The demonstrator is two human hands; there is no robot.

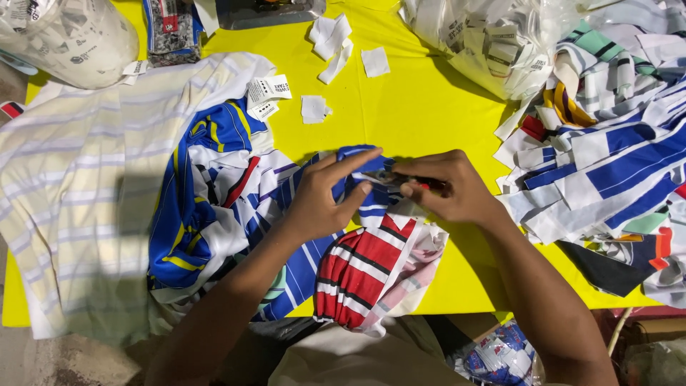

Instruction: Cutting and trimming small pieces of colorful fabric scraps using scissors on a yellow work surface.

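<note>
Head view: left hand (323, 199) at centre, thumb and forefinger pinched on blue-and-white striped cloth piece (364, 187). Right hand (444, 189) just at 3 o'clock of it, fingers curled tight round small tool with red part (429, 184); tool kind unclear. Hands nearly touching over cloth. Red-striped cloth (361, 268) at 6 o'clock. Blue-yellow garment pile (204, 207) at 9 o'clock, on cream striped shirt (78, 186). Heap of striped cloth pieces (607, 150) at 3 o'clock. White labels (268, 93) and paper scraps (332, 39) at 12 o'clock on yellow table (414, 107).
</note>
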